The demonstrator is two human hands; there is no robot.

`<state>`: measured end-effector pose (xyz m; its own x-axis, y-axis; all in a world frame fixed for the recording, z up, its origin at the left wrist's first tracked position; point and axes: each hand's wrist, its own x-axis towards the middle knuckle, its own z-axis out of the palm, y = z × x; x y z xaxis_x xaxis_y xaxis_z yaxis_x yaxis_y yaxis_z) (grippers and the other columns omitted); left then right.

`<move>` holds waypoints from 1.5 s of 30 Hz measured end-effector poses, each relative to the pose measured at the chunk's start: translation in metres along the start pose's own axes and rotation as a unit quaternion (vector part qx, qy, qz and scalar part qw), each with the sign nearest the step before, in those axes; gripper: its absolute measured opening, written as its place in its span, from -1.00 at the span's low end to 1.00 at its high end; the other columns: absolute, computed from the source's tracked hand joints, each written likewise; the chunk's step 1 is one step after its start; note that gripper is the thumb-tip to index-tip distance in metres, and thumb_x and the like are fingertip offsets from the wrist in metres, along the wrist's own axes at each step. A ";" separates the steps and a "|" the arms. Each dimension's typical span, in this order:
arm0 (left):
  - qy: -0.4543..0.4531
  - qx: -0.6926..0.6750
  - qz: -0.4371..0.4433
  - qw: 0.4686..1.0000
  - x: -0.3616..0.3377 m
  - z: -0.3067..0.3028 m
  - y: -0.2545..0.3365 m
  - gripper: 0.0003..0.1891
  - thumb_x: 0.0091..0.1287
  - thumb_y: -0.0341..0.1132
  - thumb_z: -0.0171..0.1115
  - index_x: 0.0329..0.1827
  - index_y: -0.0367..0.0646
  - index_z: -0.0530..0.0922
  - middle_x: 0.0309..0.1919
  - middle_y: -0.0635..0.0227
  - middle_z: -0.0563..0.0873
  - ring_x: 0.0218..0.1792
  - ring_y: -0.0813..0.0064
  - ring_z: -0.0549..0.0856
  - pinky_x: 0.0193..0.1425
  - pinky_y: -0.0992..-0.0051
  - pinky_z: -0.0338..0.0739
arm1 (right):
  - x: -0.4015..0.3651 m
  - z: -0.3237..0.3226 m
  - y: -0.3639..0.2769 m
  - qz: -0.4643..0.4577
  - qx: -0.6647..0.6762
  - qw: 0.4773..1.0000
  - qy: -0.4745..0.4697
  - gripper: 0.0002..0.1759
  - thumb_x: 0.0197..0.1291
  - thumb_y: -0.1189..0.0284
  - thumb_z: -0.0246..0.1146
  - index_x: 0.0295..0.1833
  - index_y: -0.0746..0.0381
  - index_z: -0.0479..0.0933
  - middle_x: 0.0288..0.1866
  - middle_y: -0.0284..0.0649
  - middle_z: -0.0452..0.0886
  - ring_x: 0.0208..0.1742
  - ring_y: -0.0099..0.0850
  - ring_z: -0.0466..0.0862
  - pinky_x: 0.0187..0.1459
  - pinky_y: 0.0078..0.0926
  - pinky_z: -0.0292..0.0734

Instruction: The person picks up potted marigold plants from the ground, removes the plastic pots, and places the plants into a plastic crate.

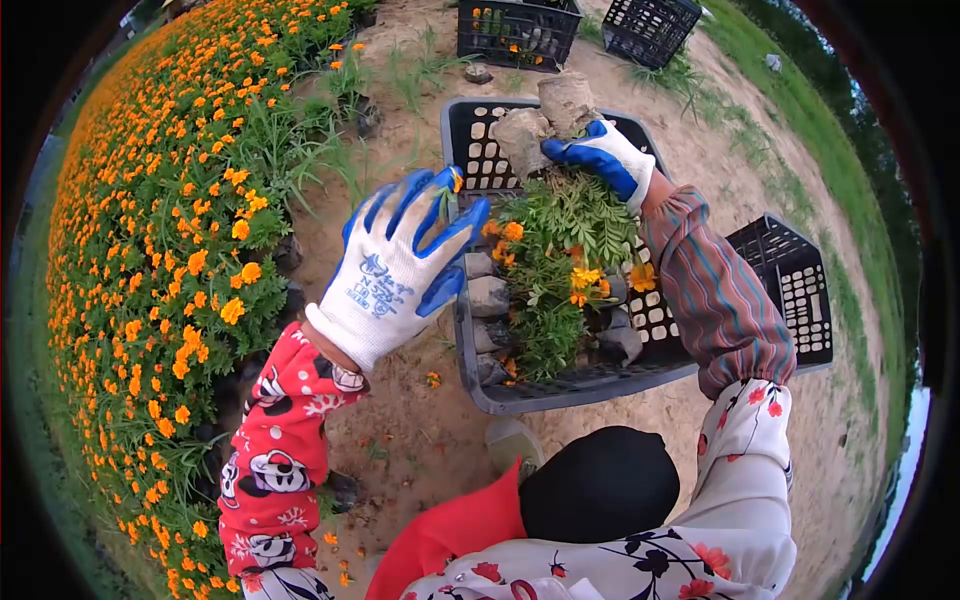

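My left hand [395, 255], in a white and blue work glove, has its fingers spread beside the left rim of a black plastic crate [463, 345]. A small orange marigold bloom [457, 180] shows right at its fingertips. My right hand [612, 163], gloved alike, is closed around potted marigold plants over the far part of the crate. Their grey soil-filled bags [523, 140] point away from me, and the green leaves [580, 215] hang toward me. More bagged marigolds [545, 325] lie on their sides in the crate, the bags [488, 297] along its left wall.
A dense bed of orange marigolds [160, 270] runs along the left. Two black crates [518, 35] stand at the back, one holding plants, and another crate [795, 290] is at the right. Sandy ground [400, 420] lies around the crate, with grass [840, 150] farther right.
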<state>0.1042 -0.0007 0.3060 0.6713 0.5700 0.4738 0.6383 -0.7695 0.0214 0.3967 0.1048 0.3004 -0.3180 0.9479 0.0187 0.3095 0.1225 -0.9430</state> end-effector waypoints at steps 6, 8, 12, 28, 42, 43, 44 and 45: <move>-0.137 0.085 -0.251 0.954 -0.138 -0.033 -0.074 -0.31 0.06 -0.32 0.30 0.33 0.05 0.28 0.30 0.14 0.29 0.28 0.04 0.28 0.32 0.17 0.18 | 0.039 0.037 0.100 -0.067 -0.497 0.865 -0.005 -0.59 0.05 0.27 0.26 0.00 0.23 0.46 -0.17 0.04 0.57 -0.09 -0.01 0.54 -0.05 -0.14 0.43; -0.184 0.111 -0.338 0.916 -0.192 -0.057 -0.084 -0.31 0.09 -0.34 0.30 0.34 0.05 0.27 0.29 0.13 0.31 0.30 0.05 0.26 0.34 0.17 0.16 | 0.037 0.072 0.152 -0.080 -0.623 0.764 -0.148 -0.55 -0.04 0.42 0.21 0.05 0.23 0.44 -0.06 -0.08 0.53 0.03 -0.13 0.50 0.09 -0.23 0.36; -0.221 0.130 -0.483 0.837 -0.338 -0.111 -0.097 -0.35 0.10 -0.31 0.31 0.31 0.01 0.29 0.21 0.11 0.39 0.24 0.05 0.34 0.26 0.14 0.27 | 0.011 0.106 0.215 -0.047 -0.577 0.807 -0.119 -0.30 -0.01 0.47 0.15 0.33 0.23 0.16 0.23 -0.07 0.37 0.27 -0.12 0.34 0.28 -0.23 0.21; -0.188 -0.255 -0.543 0.778 -0.408 0.092 0.065 -0.29 0.09 0.05 0.16 0.27 -0.15 0.31 0.22 0.14 0.41 0.25 0.19 0.34 0.33 0.32 0.19 | 0.018 0.095 0.204 0.072 -0.359 0.912 -0.183 -0.69 0.12 0.36 0.12 -0.08 0.31 0.50 -0.13 -0.02 0.60 -0.09 -0.09 0.55 -0.03 -0.29 0.42; -0.184 0.113 -0.617 0.757 -0.389 0.150 -0.183 -0.51 0.28 -0.03 -0.04 0.21 -0.07 0.38 0.20 0.26 0.42 0.20 0.25 0.35 0.28 0.30 0.17 | 0.021 0.084 0.261 0.083 -0.275 0.951 -0.112 -0.54 0.08 0.24 0.19 0.08 0.22 0.43 0.04 -0.01 0.52 0.06 -0.06 0.50 0.08 -0.29 0.38; -0.177 0.102 -0.621 0.757 -0.393 0.147 -0.179 -0.54 0.29 -0.03 -0.04 0.18 -0.07 0.39 0.16 0.26 0.44 0.15 0.27 0.37 0.23 0.31 0.20 | 0.021 0.086 0.253 0.095 -0.262 0.953 -0.116 -0.48 0.05 0.24 0.23 0.13 0.23 0.39 0.08 -0.01 0.50 0.10 -0.08 0.48 0.11 -0.32 0.36; -0.159 0.082 -0.627 0.759 -0.399 0.144 -0.174 -0.56 0.29 -0.03 -0.04 0.14 -0.07 0.40 0.12 0.26 0.46 0.10 0.29 0.39 0.18 0.33 0.23 | 0.021 0.088 0.245 0.108 -0.248 0.955 -0.119 -0.41 0.03 0.24 0.28 0.18 0.24 0.35 0.12 -0.02 0.47 0.14 -0.10 0.45 0.15 -0.35 0.33; -0.140 0.061 -0.632 0.760 -0.406 0.139 -0.167 -0.58 0.30 -0.03 -0.03 0.11 -0.08 0.41 0.08 0.27 0.48 0.05 0.31 0.41 0.14 0.34 0.25 | 0.019 0.096 0.219 0.089 -0.251 0.956 -0.121 -0.37 0.02 0.26 0.29 0.21 0.24 0.32 0.18 -0.03 0.43 0.19 -0.12 0.42 0.18 -0.36 0.30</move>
<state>-0.2226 -0.0631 -0.0117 -0.4649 0.8831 -0.0630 0.8580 0.4669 0.2141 0.3723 0.1215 0.0626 -0.4002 0.8781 -0.2622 0.7502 0.1495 -0.6441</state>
